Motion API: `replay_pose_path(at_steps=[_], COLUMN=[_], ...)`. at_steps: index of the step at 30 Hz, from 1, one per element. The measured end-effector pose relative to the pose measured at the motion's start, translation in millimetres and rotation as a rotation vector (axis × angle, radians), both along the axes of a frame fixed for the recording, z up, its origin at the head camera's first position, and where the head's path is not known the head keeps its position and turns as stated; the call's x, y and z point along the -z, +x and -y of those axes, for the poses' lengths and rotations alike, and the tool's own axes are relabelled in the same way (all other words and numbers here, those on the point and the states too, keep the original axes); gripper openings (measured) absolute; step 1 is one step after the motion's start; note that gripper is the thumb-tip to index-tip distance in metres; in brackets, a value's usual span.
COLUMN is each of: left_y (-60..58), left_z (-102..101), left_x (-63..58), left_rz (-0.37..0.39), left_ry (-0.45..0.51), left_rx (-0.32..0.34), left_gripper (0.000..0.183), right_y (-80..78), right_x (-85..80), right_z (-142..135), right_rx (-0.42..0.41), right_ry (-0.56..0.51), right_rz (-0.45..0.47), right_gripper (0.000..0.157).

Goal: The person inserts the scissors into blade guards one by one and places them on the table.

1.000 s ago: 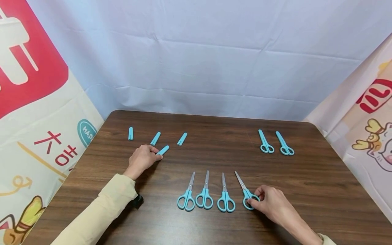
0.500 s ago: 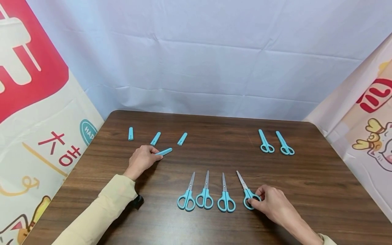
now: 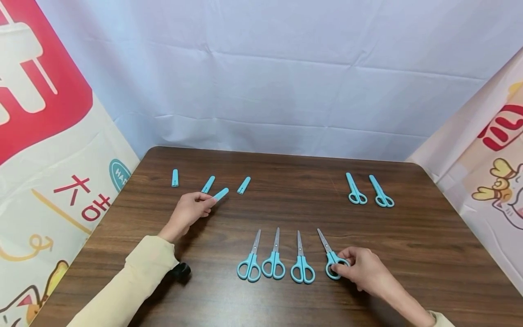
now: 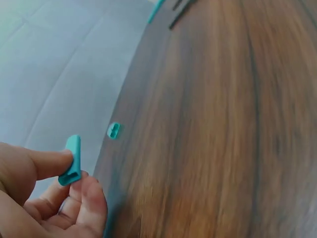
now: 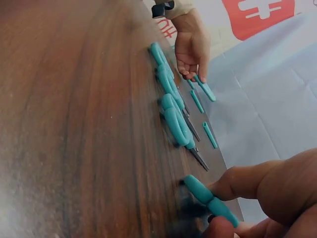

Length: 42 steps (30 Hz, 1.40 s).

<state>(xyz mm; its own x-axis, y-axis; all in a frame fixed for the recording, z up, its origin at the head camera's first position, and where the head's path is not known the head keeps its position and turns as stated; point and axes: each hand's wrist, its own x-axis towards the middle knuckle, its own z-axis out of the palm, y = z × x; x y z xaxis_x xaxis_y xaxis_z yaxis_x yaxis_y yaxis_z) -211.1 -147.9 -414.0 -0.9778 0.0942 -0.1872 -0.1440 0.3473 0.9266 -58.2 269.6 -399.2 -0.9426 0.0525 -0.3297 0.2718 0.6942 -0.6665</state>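
My left hand pinches a light blue scissors sheath between thumb and fingers, its tip pointing away to the right. In the left wrist view the slotted mouth of this sheath faces the camera. At the front right, my right hand grips a handle loop of blue-handled scissors, whose bare metal blades point away and slightly left. The right wrist view shows thumb and fingers around that handle. Beside them lie three more unsheathed scissors in a row, blades pointing away.
Three loose sheaths lie at the back left: one far left, one partly behind the left hand and another to its right. Two sheathed scissors lie at the back right. A pale curtain hangs behind the brown table.
My left hand has risen a little with the sheath, whose tip swung right, then back to point further away. The right hand and its scissors have shifted very slightly right.
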Motion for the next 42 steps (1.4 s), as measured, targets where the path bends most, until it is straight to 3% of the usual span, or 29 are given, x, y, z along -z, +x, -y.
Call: replay_pose_path(at_steps=[5, 8, 16, 20, 23, 33, 42], left_y=[0.1, -0.2, -1.0, -2.4, -3.4, -1.0, 7.8], left_z=[-3, -4, -7, -8, -9, -17, -28], left_x=[-1.9, -1.7, -2.0, -2.7, -2.4, -4.9, -11.2], left_rz=[0.098, 0.153, 0.213, 0.239, 0.253, 0.25, 0.226], left_ry=[0.23, 0.351, 0.499, 0.529, 0.535, 0.595, 0.503], left_rx=[-0.02, 0.003, 0.081, 0.09, 0.098, 0.108, 0.039], left_gripper=[0.032, 0.035, 0.02, 0.039, 0.052, 0.049, 0.048], right_y=[0.8, 1.0, -0.9, -1.8, -2.7, -10.5, -20.9], right_x=[-1.2, -2.6, -7.3, -10.1, -13.2, -28.5, -39.9], right_z=[-5, -8, -15, -17, -18, -5, 27], right_rx=[-0.039, -0.041, 0.007, 0.005, -0.041, -0.192, -0.259], right_ry=[-0.081, -0.143, -0.232, -0.266, -0.32, -0.451, -0.498], right_rz=[0.007, 0.013, 0.058, 0.063, 0.052, 0.045, 0.086], right_gripper=[0.01, 0.014, 0.017, 0.019, 0.021, 0.029, 0.026])
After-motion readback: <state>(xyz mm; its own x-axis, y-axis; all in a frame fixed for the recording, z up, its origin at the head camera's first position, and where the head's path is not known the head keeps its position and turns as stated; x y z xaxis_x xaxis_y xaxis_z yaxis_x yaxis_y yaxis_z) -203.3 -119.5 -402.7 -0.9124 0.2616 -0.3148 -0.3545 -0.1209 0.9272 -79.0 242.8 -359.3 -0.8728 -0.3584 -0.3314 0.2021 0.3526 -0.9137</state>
